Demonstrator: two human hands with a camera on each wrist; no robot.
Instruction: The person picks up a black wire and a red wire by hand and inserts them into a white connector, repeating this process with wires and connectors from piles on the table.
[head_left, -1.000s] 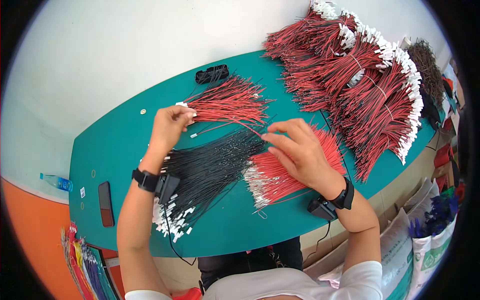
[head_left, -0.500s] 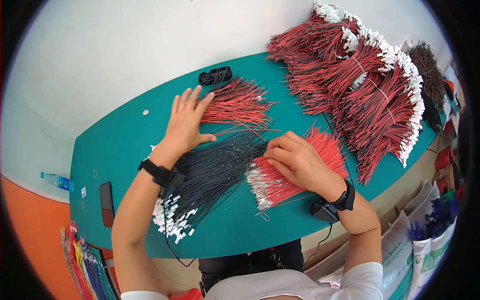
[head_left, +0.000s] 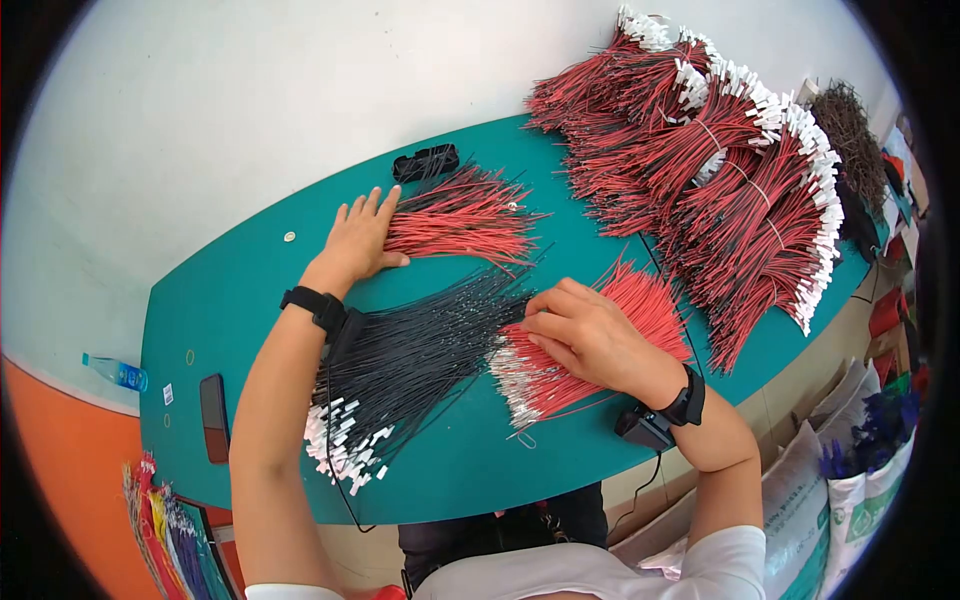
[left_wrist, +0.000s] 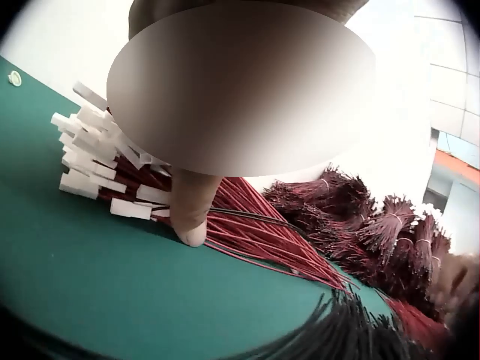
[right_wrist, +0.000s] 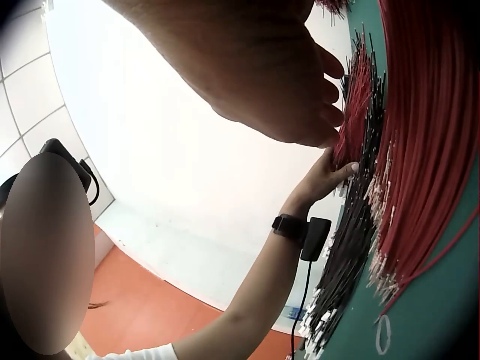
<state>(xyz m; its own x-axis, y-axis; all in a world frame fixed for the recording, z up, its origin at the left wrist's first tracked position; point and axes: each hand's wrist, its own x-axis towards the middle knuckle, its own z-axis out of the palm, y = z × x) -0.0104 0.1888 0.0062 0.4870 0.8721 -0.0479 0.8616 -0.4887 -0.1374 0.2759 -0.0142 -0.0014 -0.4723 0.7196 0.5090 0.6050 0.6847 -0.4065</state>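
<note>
My left hand lies with fingers spread over the connector end of a red-and-black wire bundle. In the left wrist view its thumb comes down at the bundle's near edge, beside white connectors; a blur hides the other fingers. My right hand has bent fingers, its fingertips at the free ends of the black wires and above the red wires. I cannot tell whether a wire is between those fingertips.
Large tied red-and-black wire bundles with white connectors fill the table's right end. A black holder stands at the back edge, a phone lies at the left, and a bottle is beyond the left edge. A wire loop lies near the front.
My left hand has let go of the white connector end it pinched and now spreads over the bundle. My right hand has moved slightly down to the black wire ends, its fingers drawn closer together.
</note>
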